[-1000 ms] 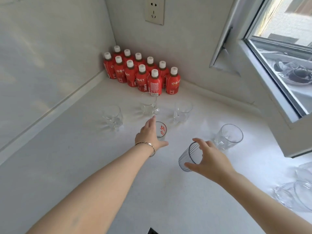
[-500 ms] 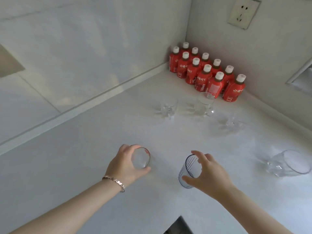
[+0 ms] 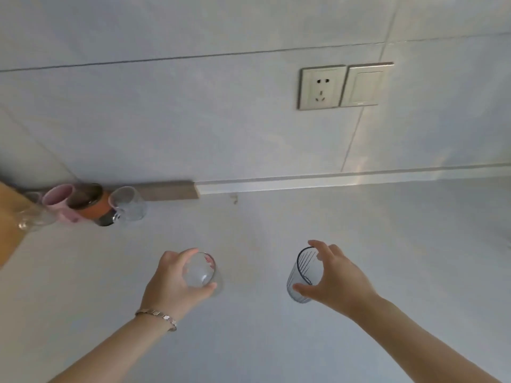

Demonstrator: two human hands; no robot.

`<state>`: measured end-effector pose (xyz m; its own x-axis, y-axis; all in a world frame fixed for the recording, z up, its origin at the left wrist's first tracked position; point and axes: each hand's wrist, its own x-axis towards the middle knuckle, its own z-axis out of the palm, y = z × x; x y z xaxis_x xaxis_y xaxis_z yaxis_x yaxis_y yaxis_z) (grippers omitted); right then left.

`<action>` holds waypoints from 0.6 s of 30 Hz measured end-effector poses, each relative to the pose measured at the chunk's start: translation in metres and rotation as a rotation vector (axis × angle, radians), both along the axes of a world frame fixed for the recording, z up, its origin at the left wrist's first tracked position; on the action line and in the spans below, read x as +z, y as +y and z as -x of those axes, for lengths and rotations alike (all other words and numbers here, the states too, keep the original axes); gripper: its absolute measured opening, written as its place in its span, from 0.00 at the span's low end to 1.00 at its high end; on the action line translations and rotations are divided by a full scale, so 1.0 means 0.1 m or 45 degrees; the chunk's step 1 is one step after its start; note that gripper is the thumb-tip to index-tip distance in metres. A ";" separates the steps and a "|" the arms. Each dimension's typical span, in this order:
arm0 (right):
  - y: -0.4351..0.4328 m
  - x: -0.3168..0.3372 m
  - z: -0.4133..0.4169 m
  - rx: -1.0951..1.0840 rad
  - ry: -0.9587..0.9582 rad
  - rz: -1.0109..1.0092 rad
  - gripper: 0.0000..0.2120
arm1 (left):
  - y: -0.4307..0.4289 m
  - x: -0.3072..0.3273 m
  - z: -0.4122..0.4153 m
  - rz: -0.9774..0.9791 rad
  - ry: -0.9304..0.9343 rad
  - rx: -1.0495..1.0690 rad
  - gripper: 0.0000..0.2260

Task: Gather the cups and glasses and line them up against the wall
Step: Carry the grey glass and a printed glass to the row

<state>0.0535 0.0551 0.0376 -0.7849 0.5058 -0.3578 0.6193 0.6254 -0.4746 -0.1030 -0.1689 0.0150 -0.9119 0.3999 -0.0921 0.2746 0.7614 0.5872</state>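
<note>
Together, our left hand (image 3: 172, 283) gripped a small clear glass with red print (image 3: 201, 272) while our right hand (image 3: 336, 277) gripped a ribbed grey-tinted tumbler (image 3: 302, 275). Far left of both, mixed cups (image 3: 91, 205) stood lined against the tiled wall (image 3: 193, 120).

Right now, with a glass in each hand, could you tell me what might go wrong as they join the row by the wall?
1. The left hand grips the clear glass only by its sides; it could slip.
2. The row's end glass mug stands tight against the brown cup; setting down close might knock them.
3. The right hand holds the ribbed glass tilted.
</note>
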 end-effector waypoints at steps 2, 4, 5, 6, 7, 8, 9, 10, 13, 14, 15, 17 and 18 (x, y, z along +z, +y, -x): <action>-0.40 -0.07 0.49 -0.003 -0.012 0.029 0.42 | -0.44 0.02 0.38 0.028 0.012 0.030 0.40; -0.78 -0.16 0.97 0.005 -0.037 0.061 0.42 | -0.85 0.03 0.73 0.086 -0.007 0.065 0.34; -0.96 -0.20 1.19 0.014 -0.051 0.074 0.42 | -1.04 0.02 0.88 0.114 -0.011 0.081 0.32; -1.11 -0.24 1.40 0.025 -0.059 0.083 0.42 | -1.21 0.01 1.02 0.136 -0.007 0.090 0.31; -1.25 -0.28 1.61 0.040 -0.060 0.088 0.42 | -1.38 0.00 1.16 0.151 0.000 0.092 0.31; -1.38 -0.31 1.81 0.056 -0.055 0.086 0.42 | -1.53 -0.02 1.28 0.160 0.003 0.091 0.31; -1.49 -0.34 2.02 0.071 -0.042 0.078 0.42 | -1.67 -0.03 1.39 0.166 -0.001 0.097 0.31; -1.58 -0.36 2.21 0.084 -0.025 0.064 0.42 | -1.80 -0.05 1.48 0.172 -0.006 0.107 0.32; -1.76 -0.39 2.81 0.080 0.057 -0.010 0.41 | -2.10 -0.09 1.71 0.170 -0.012 0.141 0.33; -1.79 -0.40 2.99 0.061 0.089 -0.041 0.40 | -2.17 -0.11 1.76 0.167 -0.016 0.150 0.33; -1.80 -0.41 3.17 0.035 0.115 -0.068 0.40 | -2.22 -0.12 1.80 0.164 -0.018 0.157 0.32; -1.81 -0.44 3.47 -0.022 0.131 -0.099 0.40 | -2.30 -0.15 1.85 0.153 -0.030 0.173 0.31; -1.80 -0.47 3.59 -0.043 0.120 -0.105 0.40 | -2.33 -0.16 1.86 0.146 -0.039 0.179 0.31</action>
<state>-0.3059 -0.1249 -0.0092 -0.7950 0.5575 -0.2390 0.5958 0.6440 -0.4798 -0.2891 -0.4016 -0.0015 -0.9541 0.2540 -0.1586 0.1439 0.8534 0.5010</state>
